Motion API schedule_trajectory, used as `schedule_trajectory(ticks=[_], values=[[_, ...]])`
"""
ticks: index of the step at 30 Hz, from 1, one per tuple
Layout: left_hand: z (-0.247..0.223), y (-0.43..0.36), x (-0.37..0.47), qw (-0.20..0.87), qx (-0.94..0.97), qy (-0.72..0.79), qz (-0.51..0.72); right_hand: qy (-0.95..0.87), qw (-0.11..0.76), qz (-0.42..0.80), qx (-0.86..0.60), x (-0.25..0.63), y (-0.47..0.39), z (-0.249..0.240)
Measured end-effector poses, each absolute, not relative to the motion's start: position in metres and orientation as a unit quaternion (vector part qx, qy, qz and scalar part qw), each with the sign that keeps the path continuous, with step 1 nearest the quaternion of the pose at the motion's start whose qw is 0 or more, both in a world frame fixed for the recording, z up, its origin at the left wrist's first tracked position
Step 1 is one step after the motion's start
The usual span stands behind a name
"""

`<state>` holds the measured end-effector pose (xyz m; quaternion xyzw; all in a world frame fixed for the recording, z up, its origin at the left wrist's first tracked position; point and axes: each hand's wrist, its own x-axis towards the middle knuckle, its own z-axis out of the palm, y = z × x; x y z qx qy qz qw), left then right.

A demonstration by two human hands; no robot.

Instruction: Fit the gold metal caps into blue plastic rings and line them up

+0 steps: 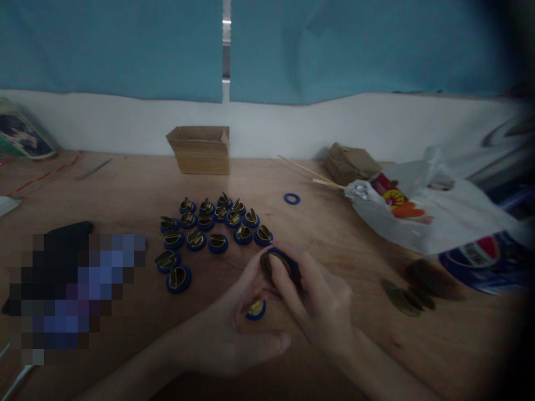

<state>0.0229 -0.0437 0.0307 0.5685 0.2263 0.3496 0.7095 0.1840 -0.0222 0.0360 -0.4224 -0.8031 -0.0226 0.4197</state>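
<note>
Between my hands is a round brass-coloured piece with a dark, partly hidden body. My right hand is closed on it, one digit pressed along its face. The fingers of my left hand curve against its far left side, while the left thumb stretches out apart below. Another brass disc with a blue rim shows in the gap of my left hand; I cannot tell whether it is held or lies on the table. Just beyond sit several blue-rimmed brass discs, many with a raised flap.
A loose blue ring lies beyond my hands. Brass pieces are at right, near a plastic bag and Pepsi packaging. An open cardboard box stands at the back; a dark device, partly pixelated, lies left.
</note>
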Motion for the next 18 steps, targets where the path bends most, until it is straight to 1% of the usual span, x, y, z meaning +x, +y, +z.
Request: schedule_trajectory(ticks=[18], values=[[0.0338,-0.0446,0.0234,0.715,0.562,0.224,0.349,-0.805,0.409,-0.024,-0.430,0.1851,-0.0237,0.0362]])
